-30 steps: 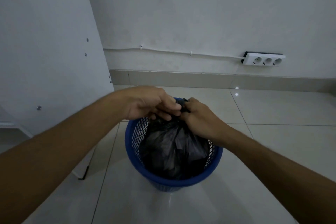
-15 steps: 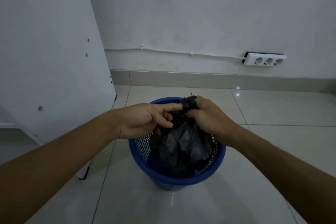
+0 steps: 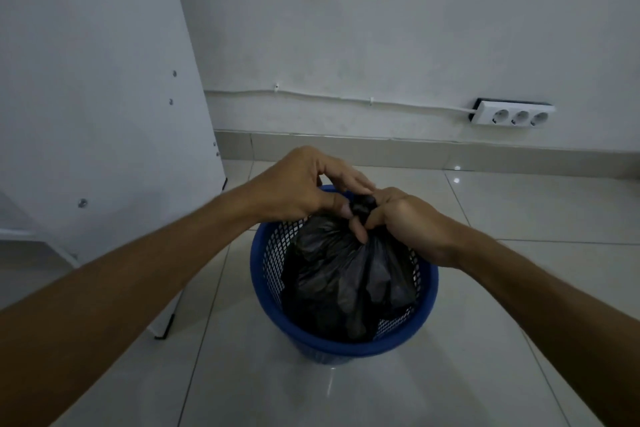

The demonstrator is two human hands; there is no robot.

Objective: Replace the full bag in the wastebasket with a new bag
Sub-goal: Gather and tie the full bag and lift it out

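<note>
A blue mesh wastebasket (image 3: 346,348) stands on the tiled floor in the middle of the view. Inside it sits a full black plastic bag (image 3: 346,274), its top gathered into a bunched neck above the far rim. My left hand (image 3: 301,189) pinches that neck from the left with thumb and fingers. My right hand (image 3: 405,222) grips the same neck from the right, fingers curled around the plastic. Both hands meet over the far side of the basket. The bag's lower part is hidden by the basket wall.
A white panel of furniture (image 3: 104,97) with a black-footed leg stands close on the left. A white wall with a cable and a triple power strip (image 3: 512,116) runs behind. Glossy floor tiles (image 3: 519,218) spread to the right and in front.
My left hand has risen and moved over the bag's neck, now pinching it with the thumb. The right hand keeps its grip on the bunched top.
</note>
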